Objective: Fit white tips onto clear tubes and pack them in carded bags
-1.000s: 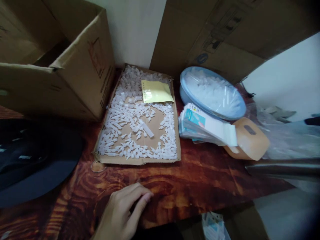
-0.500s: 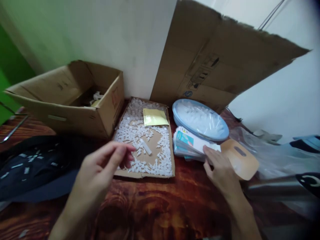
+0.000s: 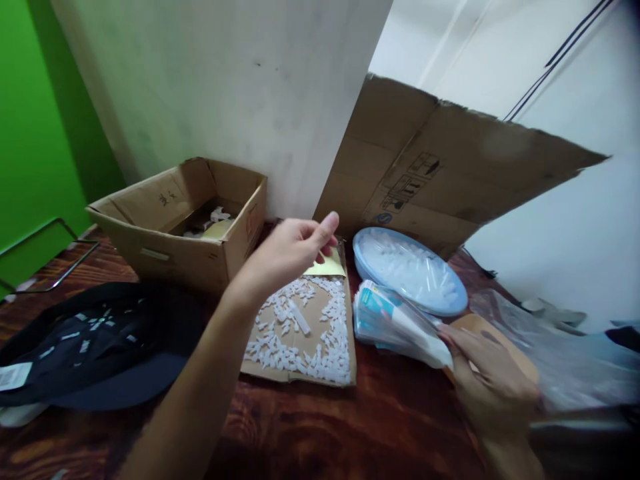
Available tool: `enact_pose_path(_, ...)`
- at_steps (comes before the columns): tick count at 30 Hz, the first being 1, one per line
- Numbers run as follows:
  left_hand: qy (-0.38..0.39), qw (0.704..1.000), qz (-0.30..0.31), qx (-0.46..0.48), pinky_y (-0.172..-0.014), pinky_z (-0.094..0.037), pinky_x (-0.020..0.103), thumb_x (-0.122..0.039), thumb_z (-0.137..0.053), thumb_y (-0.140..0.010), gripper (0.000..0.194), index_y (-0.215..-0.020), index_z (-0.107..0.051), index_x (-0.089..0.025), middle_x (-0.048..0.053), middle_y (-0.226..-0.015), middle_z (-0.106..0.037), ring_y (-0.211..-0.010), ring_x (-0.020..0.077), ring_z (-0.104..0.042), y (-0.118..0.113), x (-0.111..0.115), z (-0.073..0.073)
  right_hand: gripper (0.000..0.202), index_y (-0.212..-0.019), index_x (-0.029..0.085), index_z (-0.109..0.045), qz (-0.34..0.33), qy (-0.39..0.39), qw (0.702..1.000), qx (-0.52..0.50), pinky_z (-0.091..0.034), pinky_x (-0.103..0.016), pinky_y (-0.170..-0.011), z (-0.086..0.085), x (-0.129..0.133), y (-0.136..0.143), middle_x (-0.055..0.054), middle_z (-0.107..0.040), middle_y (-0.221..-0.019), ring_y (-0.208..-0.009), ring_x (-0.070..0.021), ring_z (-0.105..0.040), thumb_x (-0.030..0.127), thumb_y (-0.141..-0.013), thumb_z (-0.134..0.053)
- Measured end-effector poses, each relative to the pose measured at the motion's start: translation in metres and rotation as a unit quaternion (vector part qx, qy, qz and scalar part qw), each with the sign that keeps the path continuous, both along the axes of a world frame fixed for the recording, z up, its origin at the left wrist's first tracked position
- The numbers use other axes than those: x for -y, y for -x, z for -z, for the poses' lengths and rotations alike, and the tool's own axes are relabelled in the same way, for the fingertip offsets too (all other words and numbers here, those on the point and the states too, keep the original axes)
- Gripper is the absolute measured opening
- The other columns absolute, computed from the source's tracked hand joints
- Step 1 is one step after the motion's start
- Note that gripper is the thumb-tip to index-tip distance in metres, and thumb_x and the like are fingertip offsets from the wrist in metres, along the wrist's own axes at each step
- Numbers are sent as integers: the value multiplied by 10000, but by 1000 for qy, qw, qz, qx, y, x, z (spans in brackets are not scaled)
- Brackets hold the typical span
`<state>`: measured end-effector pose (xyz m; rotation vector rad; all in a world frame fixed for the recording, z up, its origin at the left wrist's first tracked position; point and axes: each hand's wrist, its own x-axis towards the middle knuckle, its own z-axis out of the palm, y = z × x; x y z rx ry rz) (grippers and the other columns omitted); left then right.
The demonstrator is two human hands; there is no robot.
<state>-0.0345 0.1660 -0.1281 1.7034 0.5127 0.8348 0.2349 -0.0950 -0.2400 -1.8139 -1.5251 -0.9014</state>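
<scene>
My left hand [image 3: 305,243] is raised above the far end of a shallow cardboard tray [image 3: 313,330]. Its fingers curl loosely, with the thumb apart from them and nothing visible between. Partly behind it, a yellow paper slip [image 3: 327,265] lies on many small white plastic pieces [image 3: 335,327]. A clear flat strip [image 3: 299,317] rests mid-tray. At the right, my right hand [image 3: 493,367] pinches the near end of a clear plastic bag with a teal-and-white printed card [image 3: 400,320], atop a stack of similar bags. The bag's held end bends upward.
A blue basin [image 3: 367,267] of white pieces under clear plastic stands behind the bags. An open cardboard box [image 3: 175,257] and a dark cap [image 3: 125,380] are at left. An orange-tan board [image 3: 505,340] and clear plastic sheeting [image 3: 580,367] lie right. A cardboard sheet [image 3: 425,167] leans behind.
My left hand has moved forward and right, from the tray's near left to above the yellow slip. My right hand has drawn the top bag's end toward me. The view has tilted upward.
</scene>
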Motion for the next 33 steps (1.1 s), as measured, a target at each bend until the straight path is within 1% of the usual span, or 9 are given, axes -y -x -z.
enact_pose_path(4, 94, 978, 124, -138, -569, -494, 299, -892, -299, -854, 921, -880, -757, -92, 140, -741, -759, -630, 193, -679, -30, -21, 42, 597, -1349, 345, -679, -167, 22, 983, 79, -563, -493, -1001, -34, -48, 49, -15, -819, -1127, -999, -267, -761, 5, -858, -674)
enact_pose_path(6, 129, 945, 259, -152, -549, -470, 295, -893, -411, -818, 877, -878, -773, -96, 128, -694, -747, -588, 185, -654, -38, -29, 60, 611, -1356, 359, -673, -197, 24, 977, 82, -553, -483, -1008, -43, -73, 64, 2, -822, -1122, -1010, -257, -755, 4, -859, -681)
enact_pose_path(8, 128, 936, 305, -119, -560, -445, 274, -774, -677, -758, 678, -850, -791, -112, 96, -701, -744, -597, 159, -632, -41, -37, 73, 506, -1279, 351, -722, -193, -12, 981, 27, -557, -476, -987, -42, -94, 70, -5, -826, -1075, -1013, -254, -739, 36, -884, -689)
enact_pose_path(11, 122, 964, 231, -51, -621, -446, 259, -547, -849, -705, 515, -990, -796, -121, 68, -800, -757, -672, 139, -625, -38, -52, 80, 315, -1227, 296, -751, -129, -51, 984, -112, -536, -501, -1031, -25, -114, 71, -63, -790, -1171, -1112, -276, -700, 173, -947, -677)
enact_pose_path(16, 101, 986, 134, -12, -647, -413, 269, -421, -844, -711, 405, -957, -790, -104, 42, -784, -727, -684, 140, -583, -17, -79, 74, 736, -1580, 133, -373, -3, 59, 941, -332, -552, -531, -991, 27, -130, 86, -225, -610, -1422, -1144, -324, -676, 465, -971, -619)
enact_pose_path(20, 89, 995, 43, 12, -600, -331, 261, -470, -784, -756, 350, -744, -729, -124, -1, -683, -636, -626, 111, -482, -4, -90, 71, 353, -1182, 160, -703, -74, 255, 930, -254, -531, -515, -975, 52, -139, 119, -172, -715, -1145, -1089, -345, -662, 424, -963, -617)
enact_pose_path(23, 96, 995, 8, 33, -629, -361, 256, -472, -763, -773, 343, -806, -727, -133, 1, -724, -643, -653, 112, -503, 0, -93, 72, 181, -954, 194, -738, -89, 347, 907, -221, -525, -512, -896, 54, -144, 136, -146, -740, -1002, -968, -353, -680, 310, -956, -599)
enact_pose_path(29, 106, 993, 38, 32, -628, -370, 259, -490, -811, -714, 380, -799, -754, -124, 15, -699, -655, -647, 119, -515, 4, -94, 72, 162, -941, 193, -702, -74, 283, 913, -286, -559, -376, -727, 9, -162, 100, -89, -773, -877, -781, -260, -726, 320, -951, -601)
enact_pose_path(33, 101, 988, 120, -2, -572, -322, 250, -485, -804, -733, 356, -796, -773, -137, 14, -688, -647, -633, 113, -488, 3, -91, 72, 352, -1075, 182, -704, -104, 65, 886, -447, -559, -338, -655, -49, -173, 56, -29, -719, -734, -655, -203, -680, 465, -870, -748)
